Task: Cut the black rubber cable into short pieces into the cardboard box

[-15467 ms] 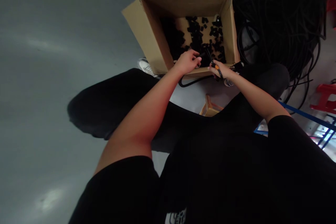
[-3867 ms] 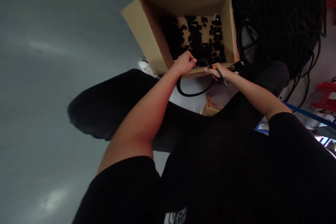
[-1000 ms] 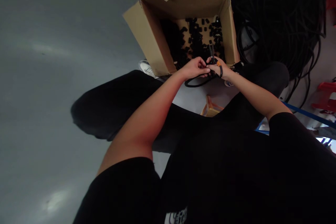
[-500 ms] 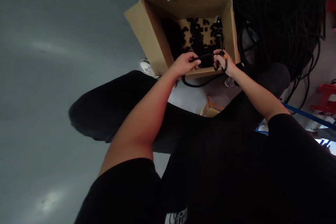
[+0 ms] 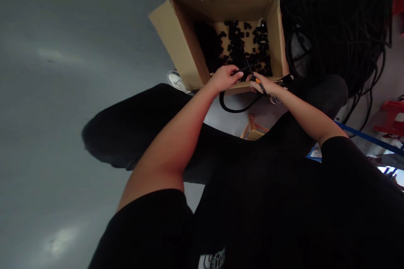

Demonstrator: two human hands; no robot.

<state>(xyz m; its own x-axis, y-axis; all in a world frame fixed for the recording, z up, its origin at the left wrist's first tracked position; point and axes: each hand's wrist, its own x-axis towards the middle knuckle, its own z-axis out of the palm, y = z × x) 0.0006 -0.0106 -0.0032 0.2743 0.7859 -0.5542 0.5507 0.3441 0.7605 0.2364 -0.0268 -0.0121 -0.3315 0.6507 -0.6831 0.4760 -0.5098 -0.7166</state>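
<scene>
Over the near edge of the cardboard box (image 5: 221, 6), the left hand (image 5: 224, 77) pinched a black hose (image 5: 235, 111), its loop hanging outside; the right hand (image 5: 261, 84) gripped scissors (image 5: 258, 80). Snipping seemed in hand; the next move likely called for steadying the hose.

Your black short-sleeved fabric shirt (image 5: 268, 206) bears a white printed logo (image 5: 205, 261) on its chest, at the bottom edge of the head view. The logo combines curved shapes, on the left in this view, with lettering in stacked rows on the right. You can make out only fragments, resembling "A" and "C". The edge of the view crops the print, and blur leaves its full wording illegible to you.
</scene>
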